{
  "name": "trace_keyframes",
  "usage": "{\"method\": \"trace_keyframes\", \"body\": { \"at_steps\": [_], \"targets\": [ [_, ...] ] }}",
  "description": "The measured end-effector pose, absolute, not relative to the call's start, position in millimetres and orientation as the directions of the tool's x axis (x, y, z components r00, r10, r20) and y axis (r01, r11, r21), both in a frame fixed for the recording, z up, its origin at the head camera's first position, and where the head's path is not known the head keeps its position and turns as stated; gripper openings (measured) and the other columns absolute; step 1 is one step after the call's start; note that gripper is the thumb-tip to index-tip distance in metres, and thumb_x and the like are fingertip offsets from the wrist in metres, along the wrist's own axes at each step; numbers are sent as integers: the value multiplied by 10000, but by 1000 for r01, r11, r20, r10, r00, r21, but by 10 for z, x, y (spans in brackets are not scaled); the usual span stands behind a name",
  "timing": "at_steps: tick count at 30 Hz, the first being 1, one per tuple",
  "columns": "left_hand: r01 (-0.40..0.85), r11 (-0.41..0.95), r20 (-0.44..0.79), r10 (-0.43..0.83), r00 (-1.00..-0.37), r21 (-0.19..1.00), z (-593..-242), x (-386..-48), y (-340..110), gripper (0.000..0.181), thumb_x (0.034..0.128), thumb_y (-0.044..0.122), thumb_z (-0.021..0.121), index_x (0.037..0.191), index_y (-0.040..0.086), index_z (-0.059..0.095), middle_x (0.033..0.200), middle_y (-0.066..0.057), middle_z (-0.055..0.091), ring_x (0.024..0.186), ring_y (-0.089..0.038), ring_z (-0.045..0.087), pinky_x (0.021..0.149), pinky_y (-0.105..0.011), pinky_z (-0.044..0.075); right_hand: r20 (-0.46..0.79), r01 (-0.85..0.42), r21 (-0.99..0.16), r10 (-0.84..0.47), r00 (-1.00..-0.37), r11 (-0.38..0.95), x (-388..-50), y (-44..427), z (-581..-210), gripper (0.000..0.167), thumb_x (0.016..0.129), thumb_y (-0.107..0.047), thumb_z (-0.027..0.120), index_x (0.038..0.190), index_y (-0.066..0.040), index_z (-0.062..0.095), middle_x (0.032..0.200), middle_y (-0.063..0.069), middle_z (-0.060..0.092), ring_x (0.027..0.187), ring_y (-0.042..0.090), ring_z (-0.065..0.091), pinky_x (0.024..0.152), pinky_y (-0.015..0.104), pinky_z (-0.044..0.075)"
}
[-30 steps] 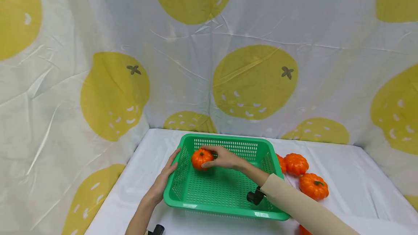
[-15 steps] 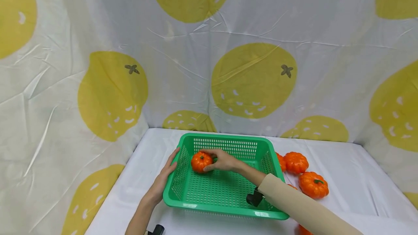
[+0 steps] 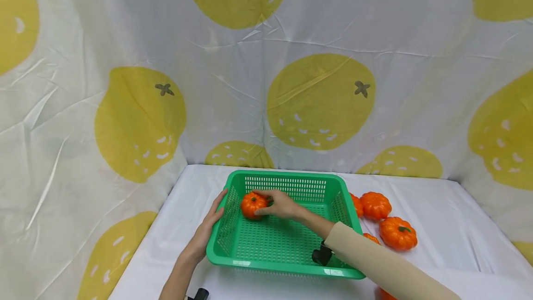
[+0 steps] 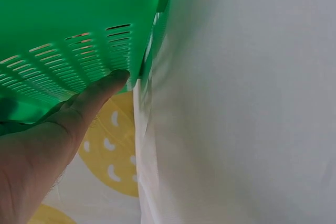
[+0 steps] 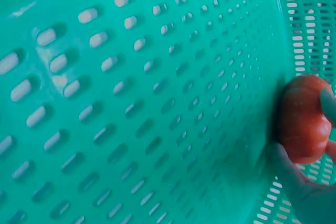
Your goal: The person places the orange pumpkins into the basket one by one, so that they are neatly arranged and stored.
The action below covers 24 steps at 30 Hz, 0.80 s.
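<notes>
A green perforated plastic basket [image 3: 287,270] stands on the white-covered table. Inside it, near the left end, a small orange pumpkin [image 3: 251,206] sits at the basket floor. My right hand [image 3: 281,205] reaches in from the right and holds the pumpkin between thumb and fingers. In the right wrist view, the thumb lies against one side of the pumpkin [image 5: 304,121], with fingertips on the other. My left hand [image 3: 206,228] rests against the basket's left side, fingers fairly straight. The left wrist view has a digit touching the outer slotted wall of the basket [image 4: 79,3].
To the right of the basket lie several more orange pumpkins, such as one with a green stem [image 3: 397,234] and one behind it [image 3: 375,205]. Some are partly hidden by the basket or right sleeve [image 3: 383,260]. Lemon-printed cloth [image 3: 225,105] walls the table's back and sides.
The right hand has lowered the pumpkin slightly inside the basket and still holds it. The left hand stays at the basket's left side. The head view has shifted a little.
</notes>
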<state>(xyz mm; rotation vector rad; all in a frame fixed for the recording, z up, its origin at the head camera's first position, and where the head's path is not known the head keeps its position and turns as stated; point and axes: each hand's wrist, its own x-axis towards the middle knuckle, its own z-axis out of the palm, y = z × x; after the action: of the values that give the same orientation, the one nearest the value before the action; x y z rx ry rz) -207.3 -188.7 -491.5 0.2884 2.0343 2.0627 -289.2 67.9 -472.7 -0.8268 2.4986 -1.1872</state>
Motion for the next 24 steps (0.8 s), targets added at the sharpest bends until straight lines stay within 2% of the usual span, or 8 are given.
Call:
{"method": "trace_keyframes", "body": {
  "at_steps": [7, 12, 17, 20, 24],
  "targets": [
    [-19, -18, -13, 299, -954, 1000, -4909, -2072, -1885, 542, 1133, 403, 259, 1659, 381, 128, 1764, -28, 6, 1618, -345, -58, 1238, -682, -31, 29, -382, -779, -579, -815, 497, -2866, 620, -4714, 677, 923, -179, 793, 1520, -38, 506, 1398, 225, 638, 1152, 377, 662, 909, 413, 578],
    [-22, -20, -15, 306, -952, 1000, -4912, -2069, -1886, 545, 1133, 410, 260, 1659, 385, 122, 1763, -28, 3, 1612, -343, -38, 1234, -669, -10, -35, -345, -781, -587, -809, 521, -2879, 677, -4592, 742, 944, -217, 774, 1579, -70, 420, 1459, 258, 579, 1233, 405, 636, 988, 492, 557],
    [-30, -7, -27, 288, -957, 1000, -4895, -2044, -1906, 547, 1132, 403, 261, 1661, 382, 126, 1764, -33, 0, 1603, -338, -12, 1228, -653, 11, -61, -291, -772, -522, -850, 564, -2843, 828, -4235, 819, 934, -349, 779, 1620, -180, 364, 1456, 276, 561, 1283, 405, 618, 986, 512, 554],
    [-27, -5, -25, 289, -957, 1000, -4881, -2044, -1904, 546, 1133, 401, 259, 1662, 377, 127, 1764, -32, 0, 1603, -333, -9, 1231, -645, 9, -23, -278, -782, -471, -882, 558, -2749, 1036, -3945, 827, 930, -412, 772, 1624, -243, 355, 1471, 229, 565, 1319, 380, 594, 999, 507, 547],
    [-23, -6, -20, 291, -957, 1000, -4865, -2055, -1882, 544, 1131, 413, 263, 1659, 380, 136, 1764, -27, 11, 1601, -328, 2, 1231, -642, 10, 37, -313, -759, -442, -896, 571, -2562, 1450, -3595, 795, 951, -442, 739, 1624, -288, 344, 1502, 162, 559, 1355, 362, 560, 1079, 517, 500]
  ]
}}
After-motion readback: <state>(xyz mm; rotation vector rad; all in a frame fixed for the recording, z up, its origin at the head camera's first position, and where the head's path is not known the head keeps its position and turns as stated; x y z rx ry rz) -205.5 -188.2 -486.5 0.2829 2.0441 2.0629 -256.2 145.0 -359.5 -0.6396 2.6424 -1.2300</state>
